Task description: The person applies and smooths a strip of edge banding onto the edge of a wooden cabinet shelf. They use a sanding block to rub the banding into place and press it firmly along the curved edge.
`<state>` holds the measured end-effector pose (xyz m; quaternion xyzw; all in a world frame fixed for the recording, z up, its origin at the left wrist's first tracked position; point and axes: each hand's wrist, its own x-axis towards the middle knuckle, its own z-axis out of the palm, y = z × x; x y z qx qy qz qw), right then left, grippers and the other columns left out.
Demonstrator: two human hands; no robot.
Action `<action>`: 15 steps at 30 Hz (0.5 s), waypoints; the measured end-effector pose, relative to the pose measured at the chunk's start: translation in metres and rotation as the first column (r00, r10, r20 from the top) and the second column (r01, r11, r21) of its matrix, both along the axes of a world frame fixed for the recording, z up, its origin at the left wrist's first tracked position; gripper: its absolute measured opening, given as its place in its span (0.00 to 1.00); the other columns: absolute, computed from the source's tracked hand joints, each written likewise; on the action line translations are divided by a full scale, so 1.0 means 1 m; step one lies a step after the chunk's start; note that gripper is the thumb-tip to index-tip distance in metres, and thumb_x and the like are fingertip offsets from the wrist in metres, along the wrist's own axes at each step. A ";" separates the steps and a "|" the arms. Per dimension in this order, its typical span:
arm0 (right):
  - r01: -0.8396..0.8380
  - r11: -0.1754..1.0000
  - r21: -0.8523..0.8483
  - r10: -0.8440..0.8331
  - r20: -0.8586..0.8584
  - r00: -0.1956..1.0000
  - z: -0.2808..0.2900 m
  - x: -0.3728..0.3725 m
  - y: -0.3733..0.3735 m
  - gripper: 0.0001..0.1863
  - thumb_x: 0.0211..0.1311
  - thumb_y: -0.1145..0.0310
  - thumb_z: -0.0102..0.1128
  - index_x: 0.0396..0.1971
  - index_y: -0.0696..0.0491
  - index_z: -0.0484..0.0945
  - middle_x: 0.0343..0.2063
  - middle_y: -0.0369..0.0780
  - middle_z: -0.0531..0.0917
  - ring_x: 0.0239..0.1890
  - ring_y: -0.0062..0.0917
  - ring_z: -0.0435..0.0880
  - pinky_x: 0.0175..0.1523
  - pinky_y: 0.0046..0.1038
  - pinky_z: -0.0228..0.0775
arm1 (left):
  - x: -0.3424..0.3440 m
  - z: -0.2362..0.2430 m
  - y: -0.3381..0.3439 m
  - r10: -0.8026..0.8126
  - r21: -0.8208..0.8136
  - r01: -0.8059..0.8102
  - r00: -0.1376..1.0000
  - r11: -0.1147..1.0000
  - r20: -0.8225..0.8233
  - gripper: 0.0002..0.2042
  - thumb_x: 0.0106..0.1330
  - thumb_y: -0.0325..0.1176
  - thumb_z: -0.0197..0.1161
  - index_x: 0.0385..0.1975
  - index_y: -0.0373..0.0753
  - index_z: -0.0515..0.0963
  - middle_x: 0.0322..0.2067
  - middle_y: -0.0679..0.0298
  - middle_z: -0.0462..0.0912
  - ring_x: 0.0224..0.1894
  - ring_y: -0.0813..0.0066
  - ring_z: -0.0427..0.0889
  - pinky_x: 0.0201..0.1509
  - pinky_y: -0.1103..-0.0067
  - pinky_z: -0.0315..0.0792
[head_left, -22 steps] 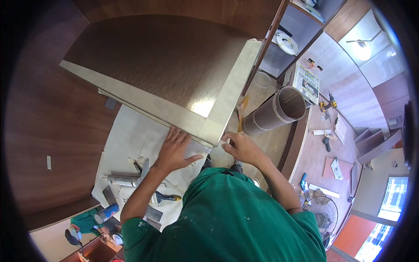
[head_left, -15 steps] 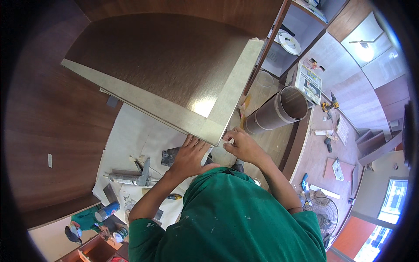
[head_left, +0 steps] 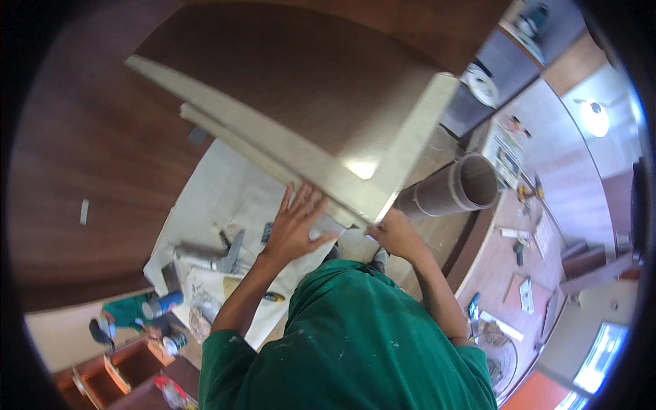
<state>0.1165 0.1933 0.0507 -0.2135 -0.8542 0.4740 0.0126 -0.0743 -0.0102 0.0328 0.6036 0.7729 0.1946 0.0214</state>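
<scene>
Both hands (head_left: 295,225) at panel (head_left: 321,123) edge.

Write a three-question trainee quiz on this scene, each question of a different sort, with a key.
1. True or false: the left hand lies flat, fingers spread, against the pale edge of the wooden panel.
2. Multiple choice: where is the right hand? A) on the brown roll B) at the panel's near corner C) on the caulking gun
3. Fill in: right of the panel's corner lies a brown ___ with its open end showing.

Key
1. True.
2. B. Its fingers pinch something small at that corner; what it is cannot be told. The caulking gun lies untouched on the white sheet below.
3. Roll.
</scene>
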 end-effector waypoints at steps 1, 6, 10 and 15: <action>0.008 1.000 0.002 -0.008 -0.071 0.997 -0.012 0.003 -0.001 0.18 0.57 0.77 0.64 0.49 0.59 0.80 0.41 0.51 0.85 0.43 0.43 0.87 0.50 0.39 0.79 | -0.012 -0.011 -0.009 0.085 -0.003 -0.085 0.996 0.996 -0.003 0.40 0.67 0.60 0.66 0.71 0.36 0.71 0.72 0.44 0.68 0.78 0.43 0.60 0.82 0.48 0.47; 0.068 0.993 -0.100 -0.075 -0.071 0.995 -0.014 0.001 -0.007 0.17 0.58 0.74 0.63 0.47 0.62 0.80 0.37 0.51 0.84 0.36 0.39 0.85 0.44 0.36 0.78 | -0.029 -0.096 -0.084 0.592 0.087 -0.657 0.721 0.749 0.360 0.37 0.67 0.49 0.70 0.70 0.31 0.68 0.67 0.42 0.72 0.68 0.42 0.72 0.70 0.53 0.68; 0.021 1.000 0.019 -0.024 0.171 0.985 -0.018 0.002 -0.003 0.18 0.66 0.70 0.69 0.53 0.57 0.79 0.40 0.40 0.85 0.39 0.25 0.84 0.48 0.30 0.78 | 0.001 -0.164 -0.117 0.731 -0.151 -0.716 0.657 0.682 0.186 0.43 0.63 0.52 0.74 0.70 0.30 0.66 0.63 0.42 0.74 0.65 0.42 0.74 0.65 0.53 0.72; 0.079 0.996 -0.032 -0.078 0.015 0.997 -0.012 -0.002 -0.009 0.15 0.65 0.65 0.70 0.45 0.60 0.82 0.35 0.47 0.85 0.35 0.37 0.85 0.43 0.36 0.78 | 0.015 -0.200 -0.113 0.805 -0.266 -0.773 0.593 0.576 0.019 0.58 0.48 0.50 0.84 0.76 0.33 0.56 0.64 0.45 0.72 0.64 0.44 0.73 0.65 0.53 0.72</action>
